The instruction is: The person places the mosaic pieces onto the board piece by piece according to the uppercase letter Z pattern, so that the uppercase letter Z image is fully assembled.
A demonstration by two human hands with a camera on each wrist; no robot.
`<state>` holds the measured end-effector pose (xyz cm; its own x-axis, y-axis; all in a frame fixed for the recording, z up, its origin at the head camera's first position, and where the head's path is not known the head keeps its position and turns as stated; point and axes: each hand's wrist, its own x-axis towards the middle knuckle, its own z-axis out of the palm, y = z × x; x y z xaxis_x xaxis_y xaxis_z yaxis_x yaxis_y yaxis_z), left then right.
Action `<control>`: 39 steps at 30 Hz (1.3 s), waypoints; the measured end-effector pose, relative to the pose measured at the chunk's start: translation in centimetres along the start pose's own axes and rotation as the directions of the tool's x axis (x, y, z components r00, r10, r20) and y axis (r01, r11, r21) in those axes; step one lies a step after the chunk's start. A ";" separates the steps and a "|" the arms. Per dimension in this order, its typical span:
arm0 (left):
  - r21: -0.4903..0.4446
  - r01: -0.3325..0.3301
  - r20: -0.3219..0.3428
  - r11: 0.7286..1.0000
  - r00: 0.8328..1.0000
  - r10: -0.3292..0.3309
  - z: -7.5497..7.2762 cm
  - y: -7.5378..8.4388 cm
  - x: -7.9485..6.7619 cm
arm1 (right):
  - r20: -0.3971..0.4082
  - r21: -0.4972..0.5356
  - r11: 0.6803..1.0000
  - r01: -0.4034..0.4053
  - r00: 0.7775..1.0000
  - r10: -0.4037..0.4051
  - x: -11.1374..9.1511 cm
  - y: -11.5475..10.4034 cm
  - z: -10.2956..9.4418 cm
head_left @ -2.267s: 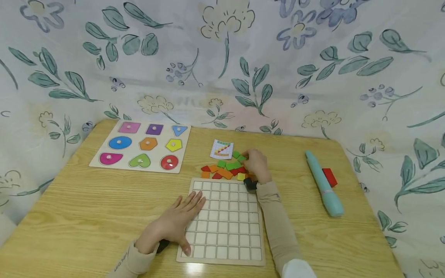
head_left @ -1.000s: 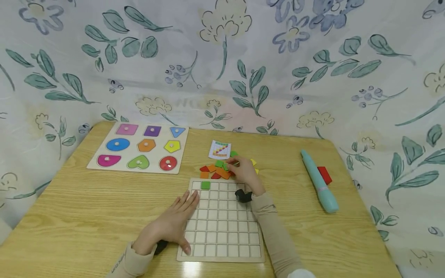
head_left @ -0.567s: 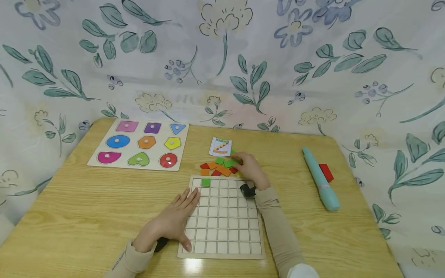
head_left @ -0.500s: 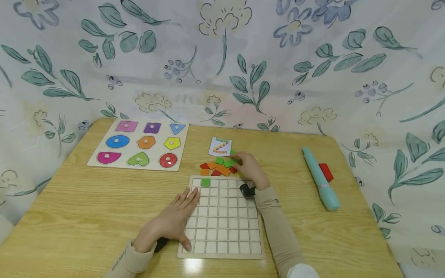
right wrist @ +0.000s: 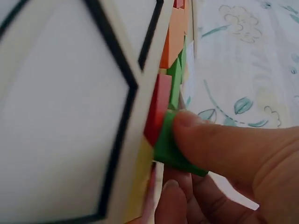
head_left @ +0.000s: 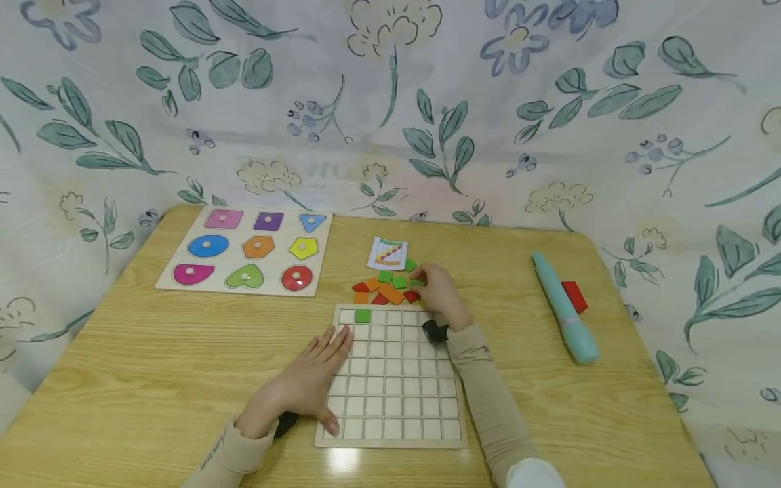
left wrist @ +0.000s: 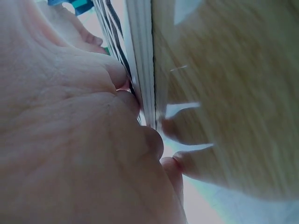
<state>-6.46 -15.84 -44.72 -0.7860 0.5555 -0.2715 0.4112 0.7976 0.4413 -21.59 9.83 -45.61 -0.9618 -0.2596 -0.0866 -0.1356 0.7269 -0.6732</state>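
Head view: nearest us, the left hand [head_left: 311, 376] rested, fingers spread, over the left side of the grid board [head_left: 393, 386]. We saw one seated tile [head_left: 363, 316], green, in the second cell from the left of the board's farthest row. Just beyond the board's far edge, right of its middle, the right hand [head_left: 441, 288], the nearer of the two, pinched a green square [right wrist: 169, 144] between thumb and fingers; we discerned no long axis. Loose pieces [head_left: 390, 293] lay between the board and a pattern card [head_left: 390, 253]. Compared with the earliest frame, we found the board's seated tile new.
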 end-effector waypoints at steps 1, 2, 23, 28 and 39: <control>-0.001 -0.001 0.000 1.000 1.000 0.001 0.0 0.0 0.0 | -0.005 0.014 1.000 0.008 1.000 -0.008 -0.1 -0.2 -0.1; -0.004 0.000 0.001 1.000 1.000 0.000 0.0 0.0 0.0 | 0.000 0.032 0.999 0.013 1.000 -0.013 -0.2 -0.4 -0.3; -0.018 0.004 0.006 1.000 1.000 -0.004 0.0 -0.1 0.1 | 0.278 0.140 0.982 0.124 0.947 -0.159 -1.8 -4.6 3.1; -0.012 0.002 0.011 1.000 1.000 -0.002 0.1 -0.1 0.0 | 0.216 0.074 0.989 0.130 0.966 -0.143 -1.8 -4.1 3.0; -0.026 0.009 0.009 1.000 1.000 -0.009 0.2 -0.2 0.2 | 0.223 0.048 0.992 0.115 0.967 -0.123 -1.5 -4.1 2.5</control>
<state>-6.59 -15.82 -45.02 -0.7855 0.5503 -0.2830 0.3917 0.7963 0.4610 -18.94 5.60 -44.55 -0.8604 -0.4824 -0.1645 -0.2341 0.6608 -0.7131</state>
